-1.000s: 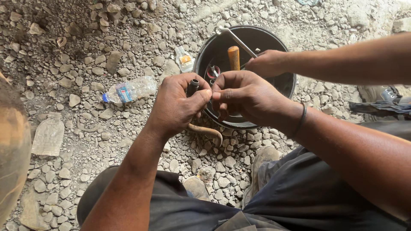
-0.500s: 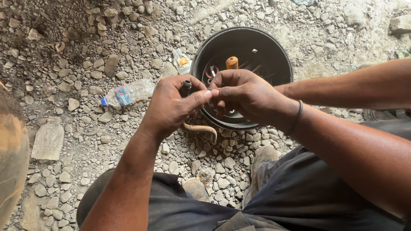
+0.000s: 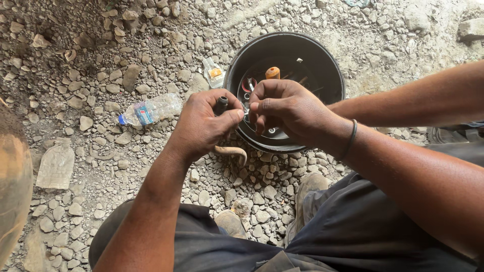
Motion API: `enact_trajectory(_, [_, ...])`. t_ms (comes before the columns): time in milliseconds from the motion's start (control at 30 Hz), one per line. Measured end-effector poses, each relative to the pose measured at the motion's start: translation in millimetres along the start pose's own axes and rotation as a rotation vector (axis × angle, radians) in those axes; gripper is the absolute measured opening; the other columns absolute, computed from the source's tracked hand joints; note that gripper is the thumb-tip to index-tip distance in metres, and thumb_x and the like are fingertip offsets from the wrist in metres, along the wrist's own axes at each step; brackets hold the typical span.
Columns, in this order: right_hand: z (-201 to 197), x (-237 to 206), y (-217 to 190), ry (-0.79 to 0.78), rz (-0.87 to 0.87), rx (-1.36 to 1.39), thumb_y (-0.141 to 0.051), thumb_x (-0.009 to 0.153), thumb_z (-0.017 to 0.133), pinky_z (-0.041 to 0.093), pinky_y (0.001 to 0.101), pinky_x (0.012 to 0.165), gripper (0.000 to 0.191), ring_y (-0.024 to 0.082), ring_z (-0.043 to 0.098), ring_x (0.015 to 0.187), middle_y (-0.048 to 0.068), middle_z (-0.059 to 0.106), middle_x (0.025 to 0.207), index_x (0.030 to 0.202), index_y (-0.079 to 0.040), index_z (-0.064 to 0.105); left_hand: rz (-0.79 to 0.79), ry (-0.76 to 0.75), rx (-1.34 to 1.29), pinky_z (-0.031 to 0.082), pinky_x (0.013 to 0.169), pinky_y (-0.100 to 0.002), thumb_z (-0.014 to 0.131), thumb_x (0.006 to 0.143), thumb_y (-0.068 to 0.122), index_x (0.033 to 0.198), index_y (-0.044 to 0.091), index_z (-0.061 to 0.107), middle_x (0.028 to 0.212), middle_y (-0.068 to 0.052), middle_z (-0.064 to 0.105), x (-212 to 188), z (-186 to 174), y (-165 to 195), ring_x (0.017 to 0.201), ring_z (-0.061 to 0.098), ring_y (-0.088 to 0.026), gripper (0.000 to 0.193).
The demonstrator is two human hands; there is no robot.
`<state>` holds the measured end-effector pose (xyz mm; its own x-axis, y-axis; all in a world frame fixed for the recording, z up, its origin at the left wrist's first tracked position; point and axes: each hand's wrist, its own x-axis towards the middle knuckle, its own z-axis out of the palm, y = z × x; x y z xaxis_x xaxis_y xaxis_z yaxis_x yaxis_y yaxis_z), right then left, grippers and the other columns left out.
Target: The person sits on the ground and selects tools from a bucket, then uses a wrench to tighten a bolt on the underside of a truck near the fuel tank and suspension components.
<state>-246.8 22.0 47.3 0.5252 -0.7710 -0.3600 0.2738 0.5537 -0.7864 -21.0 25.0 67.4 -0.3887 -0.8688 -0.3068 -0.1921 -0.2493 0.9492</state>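
Observation:
My left hand (image 3: 204, 126) is closed around a dark-handled tool (image 3: 220, 105), its black butt sticking up above the thumb. My right hand (image 3: 285, 108) meets it fingertip to fingertip and pinches a small metal piece (image 3: 246, 108) at the tool's end. Both hands hover over the near rim of a black bucket (image 3: 330, 65). Inside the bucket lie an orange-handled tool (image 3: 273, 73) and other metal tools. A tan curved hose piece (image 3: 232, 150) hangs below my left hand.
Another person's forearm (image 3: 413, 98) reaches in from the right, its hand hidden behind mine. On the gravel lie a plastic bottle (image 3: 148, 112), a flattened bottle (image 3: 55, 163) and a small packet (image 3: 214, 73). My shoes (image 3: 310, 184) stand below the bucket.
The other person's hand, seen reaching into the bucket a second ago, has drawn back behind my right hand. My hands stay together on the tool, with only slight finger shifts.

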Motion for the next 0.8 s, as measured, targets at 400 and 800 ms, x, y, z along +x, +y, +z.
enact_trajectory(400, [-7.5,9.2,8.6,0.078,0.09,-0.081,-0.005,0.096,0.065,0.057,0.0267,0.064,0.005,0.013,0.069,0.067,0.008,0.069,0.082,0.097,-0.001,0.062,-0.121,0.23,0.094,0.054,0.069,-0.031,0.063,0.1,0.03,0.104,0.002,0.073,0.089,-0.008,0.075,22.1,-14.5,-34.9,0.079,0.068,-0.013,0.031])
enact_trajectory(800, [4.2,11.9,14.0,0.135,0.142,-0.377,-0.007,0.093,0.066,0.051,0.0224,0.059,0.005,0.009,0.068,0.066,0.003,0.069,0.078,0.091,-0.003,0.066,-0.432,0.051,0.861,0.051,0.101,-0.051,0.061,0.098,0.046,0.13,0.008,0.064,0.12,-0.023,0.069,33.4,-27.9,-84.2,0.112,0.069,-0.035,0.05])
